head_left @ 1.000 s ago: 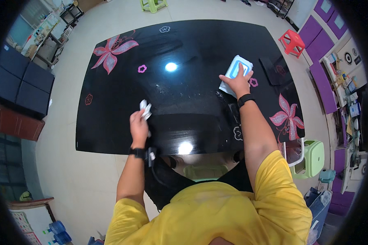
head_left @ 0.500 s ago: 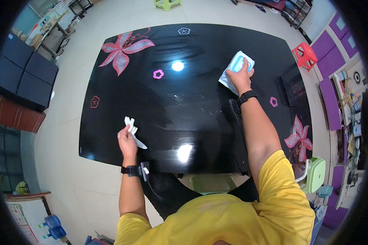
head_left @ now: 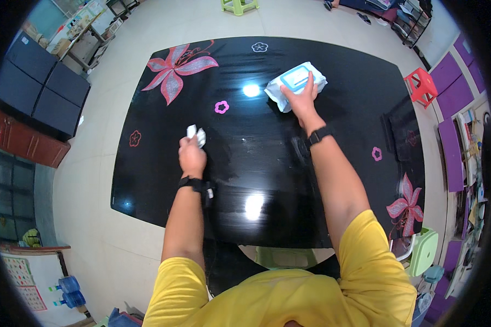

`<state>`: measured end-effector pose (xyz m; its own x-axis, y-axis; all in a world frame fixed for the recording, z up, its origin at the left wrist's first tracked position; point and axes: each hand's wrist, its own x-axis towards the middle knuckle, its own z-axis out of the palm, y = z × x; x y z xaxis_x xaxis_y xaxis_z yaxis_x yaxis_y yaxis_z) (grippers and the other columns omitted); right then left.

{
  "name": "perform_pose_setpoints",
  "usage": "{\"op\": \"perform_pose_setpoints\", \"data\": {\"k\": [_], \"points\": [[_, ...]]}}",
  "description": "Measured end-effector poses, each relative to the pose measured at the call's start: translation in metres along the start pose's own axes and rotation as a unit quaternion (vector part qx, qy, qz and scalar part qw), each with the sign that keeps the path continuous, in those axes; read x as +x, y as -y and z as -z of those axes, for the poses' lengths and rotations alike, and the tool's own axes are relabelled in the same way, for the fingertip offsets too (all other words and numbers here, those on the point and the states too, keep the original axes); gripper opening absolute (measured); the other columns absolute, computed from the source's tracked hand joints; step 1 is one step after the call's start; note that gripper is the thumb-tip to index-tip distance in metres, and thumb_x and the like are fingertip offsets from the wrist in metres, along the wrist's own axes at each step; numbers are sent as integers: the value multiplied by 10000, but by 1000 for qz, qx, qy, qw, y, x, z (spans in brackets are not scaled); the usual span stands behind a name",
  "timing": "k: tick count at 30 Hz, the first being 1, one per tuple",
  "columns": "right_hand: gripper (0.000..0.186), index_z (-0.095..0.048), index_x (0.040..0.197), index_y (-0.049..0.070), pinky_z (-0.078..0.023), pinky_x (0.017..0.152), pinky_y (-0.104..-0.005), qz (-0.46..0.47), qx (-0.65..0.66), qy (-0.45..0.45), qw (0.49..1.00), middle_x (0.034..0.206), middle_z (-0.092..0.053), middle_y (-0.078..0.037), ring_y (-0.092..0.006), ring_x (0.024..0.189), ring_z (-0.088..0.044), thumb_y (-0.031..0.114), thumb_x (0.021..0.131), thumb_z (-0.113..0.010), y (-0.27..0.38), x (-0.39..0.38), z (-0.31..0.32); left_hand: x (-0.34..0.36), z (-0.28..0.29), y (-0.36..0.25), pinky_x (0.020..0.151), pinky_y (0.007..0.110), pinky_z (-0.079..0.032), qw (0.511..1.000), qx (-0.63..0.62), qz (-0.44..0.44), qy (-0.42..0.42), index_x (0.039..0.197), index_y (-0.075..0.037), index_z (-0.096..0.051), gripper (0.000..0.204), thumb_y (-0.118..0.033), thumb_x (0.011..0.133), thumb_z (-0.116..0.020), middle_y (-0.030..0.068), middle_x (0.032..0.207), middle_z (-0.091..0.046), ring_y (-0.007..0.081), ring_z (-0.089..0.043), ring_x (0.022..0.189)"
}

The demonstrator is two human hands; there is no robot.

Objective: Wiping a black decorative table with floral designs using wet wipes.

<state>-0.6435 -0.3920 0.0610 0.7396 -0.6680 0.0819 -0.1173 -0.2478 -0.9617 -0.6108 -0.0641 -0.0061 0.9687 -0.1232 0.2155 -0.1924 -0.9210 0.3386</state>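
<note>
My left hand [head_left: 192, 156] is closed around a crumpled white wipe [head_left: 201, 137], held over the left part of a glossy black table [head_left: 245, 180]. My right hand [head_left: 304, 101] grips a white and light-blue pack of wet wipes [head_left: 314, 74] toward the far side of the table. The pack's blue-edged lid faces up, with my thumb and fingers spread across it. Part of the pack is hidden beneath the hand. Damp streaks show on the tabletop between my arms.
Flower decorations [head_left: 174, 70] mark the tabletop. A red stool [head_left: 421, 87] stands past its right edge, a green stool [head_left: 239, 6] beyond the far edge. Dark cabinets [head_left: 41, 82] line the left. A light-green chair or stool [head_left: 423, 252] is at the near right corner.
My right hand has moved left with the wipes pack, which has turned from a steep slant to nearly sideways. The left hand has moved forward and slightly right with the wipe.
</note>
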Motion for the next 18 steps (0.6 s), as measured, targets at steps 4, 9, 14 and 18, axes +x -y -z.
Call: {"op": "perform_pose_setpoints", "data": {"k": [4,9,14,18], "points": [[888,-191,1448,60,-195,1112,-451,51,8,-17,998,1449,-176,-267,-393,1345,-195,254,768,-729,-19,-53,34,-13,-20,-87,804,458,-498,996,-29,-80,22,1089,-58,-640,288,-34,838,-502,186,1050,-586,382,-611,901],[637,-344,1383,79,-323,1032,-435,12,53,-51,997,1366,-329,-187,-322,1247,-333,175,836,-657,-27,-136,89,-62,-45,-195,749,445,-499,977,-74,-193,45,1056,-72,-648,267,-36,820,-527,150,1006,-566,358,-582,829],[522,-428,1298,24,-356,978,-399,53,-2,-86,995,1283,-406,-185,-289,1155,-397,151,836,-632,-58,-183,107,-104,-69,-261,828,387,-475,883,-318,-283,199,1036,-101,-688,272,-25,803,-569,150,1030,-604,324,-596,924],[478,-485,1238,9,-355,1003,-424,128,-94,-39,987,1198,-499,-197,-346,1156,-443,126,799,-635,-48,-213,112,-85,-88,-227,881,344,-458,835,-458,-275,130,1064,-80,-681,280,7,842,-535,143,1015,-626,289,-593,959]]}}
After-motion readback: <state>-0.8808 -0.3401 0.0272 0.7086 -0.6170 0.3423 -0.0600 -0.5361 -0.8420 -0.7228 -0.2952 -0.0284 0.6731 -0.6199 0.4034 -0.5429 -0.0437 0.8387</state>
